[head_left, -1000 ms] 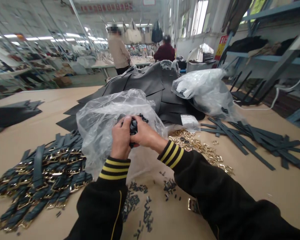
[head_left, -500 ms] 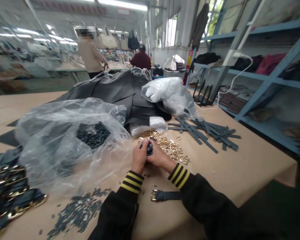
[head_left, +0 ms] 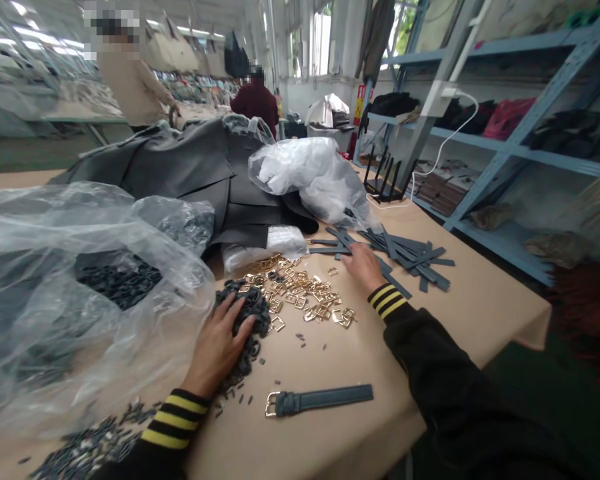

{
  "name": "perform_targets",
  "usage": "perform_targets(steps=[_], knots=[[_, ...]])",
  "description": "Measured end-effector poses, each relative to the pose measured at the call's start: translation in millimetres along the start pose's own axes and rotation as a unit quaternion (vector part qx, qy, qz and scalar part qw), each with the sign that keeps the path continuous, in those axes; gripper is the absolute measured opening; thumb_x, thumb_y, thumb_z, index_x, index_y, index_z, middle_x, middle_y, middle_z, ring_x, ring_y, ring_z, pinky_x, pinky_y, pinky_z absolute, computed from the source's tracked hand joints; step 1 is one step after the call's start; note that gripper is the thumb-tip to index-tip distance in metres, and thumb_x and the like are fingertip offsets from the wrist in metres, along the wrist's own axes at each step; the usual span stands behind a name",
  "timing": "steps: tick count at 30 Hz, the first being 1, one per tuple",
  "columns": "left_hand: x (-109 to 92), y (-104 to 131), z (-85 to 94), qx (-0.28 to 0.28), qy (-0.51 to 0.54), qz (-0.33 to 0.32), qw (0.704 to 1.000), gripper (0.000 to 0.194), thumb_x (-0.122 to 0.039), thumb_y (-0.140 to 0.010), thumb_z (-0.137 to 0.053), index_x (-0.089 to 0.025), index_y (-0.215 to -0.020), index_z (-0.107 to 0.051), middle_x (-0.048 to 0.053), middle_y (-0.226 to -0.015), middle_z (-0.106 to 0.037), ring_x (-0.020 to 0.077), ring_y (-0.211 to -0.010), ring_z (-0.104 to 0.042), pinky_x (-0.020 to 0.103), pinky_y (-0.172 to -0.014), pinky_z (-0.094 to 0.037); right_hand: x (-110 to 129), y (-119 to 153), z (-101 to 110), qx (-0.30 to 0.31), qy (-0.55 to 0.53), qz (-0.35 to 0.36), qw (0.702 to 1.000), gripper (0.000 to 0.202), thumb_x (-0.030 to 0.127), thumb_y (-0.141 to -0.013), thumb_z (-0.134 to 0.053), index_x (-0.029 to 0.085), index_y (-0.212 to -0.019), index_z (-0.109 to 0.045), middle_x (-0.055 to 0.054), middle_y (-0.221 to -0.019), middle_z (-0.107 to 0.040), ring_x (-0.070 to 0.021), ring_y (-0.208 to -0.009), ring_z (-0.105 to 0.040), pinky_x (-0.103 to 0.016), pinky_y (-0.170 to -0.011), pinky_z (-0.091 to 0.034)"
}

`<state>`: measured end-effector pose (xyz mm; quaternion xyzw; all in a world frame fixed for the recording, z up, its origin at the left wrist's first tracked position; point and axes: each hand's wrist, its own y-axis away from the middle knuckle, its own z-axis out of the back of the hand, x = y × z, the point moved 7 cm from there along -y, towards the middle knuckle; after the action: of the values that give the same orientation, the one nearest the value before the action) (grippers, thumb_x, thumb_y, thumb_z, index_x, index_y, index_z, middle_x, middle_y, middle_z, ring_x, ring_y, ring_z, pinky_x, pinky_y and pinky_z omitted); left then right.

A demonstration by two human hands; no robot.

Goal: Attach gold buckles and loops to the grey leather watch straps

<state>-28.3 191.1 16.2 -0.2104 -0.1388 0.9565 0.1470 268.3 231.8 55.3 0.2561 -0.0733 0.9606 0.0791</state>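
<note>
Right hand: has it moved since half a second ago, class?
Yes: the right hand has gone from the near side of the gold buckles rightward to the dark strips.

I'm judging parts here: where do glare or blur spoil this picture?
Head view: glare streaks the large clear plastic bag; bright window panes wash out; gold metal buckles glint; small dark loops under the left hand merge; hanging beige bags look soft.
</note>
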Motion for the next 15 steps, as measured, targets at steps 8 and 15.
perform_targets(steps=[8,15], knots=[[-21,21,17.7,-0.063,-0.015,0.003,0.998,0.043,-0.037,-0.082,-0.043,-0.010,-0.116,-0.049,0.019,-0.131,-0.039,0.0317,-0.122,-0.034,0.048,-0.100,-0.029,-59,-10,14,-0.005,0.004,-0.075,0.997,0.009,0.018,-0.073,-0.054,0.011,-0.077,-0.059,-0.014,-0.084,-0.060,-0.0247,-0.087,-0.054,-0.033,-0.074,-0.038],[-78,64,14.2,0.104,0.468,0.224,0.848,0.041,-0.043,-0.082,-0.043,-0.013,-0.108,-0.050,0.010,-0.092,-0.060,0.0161,-0.065,-0.059,0.029,-0.051,-0.050,22,94,-6,0.258,-0.222,0.086,0.936,0.016,0.031,-0.074,-0.055,0.015,-0.075,-0.056,0.002,-0.064,-0.053,-0.0094,-0.057,-0.047,-0.019,-0.052,-0.036]])
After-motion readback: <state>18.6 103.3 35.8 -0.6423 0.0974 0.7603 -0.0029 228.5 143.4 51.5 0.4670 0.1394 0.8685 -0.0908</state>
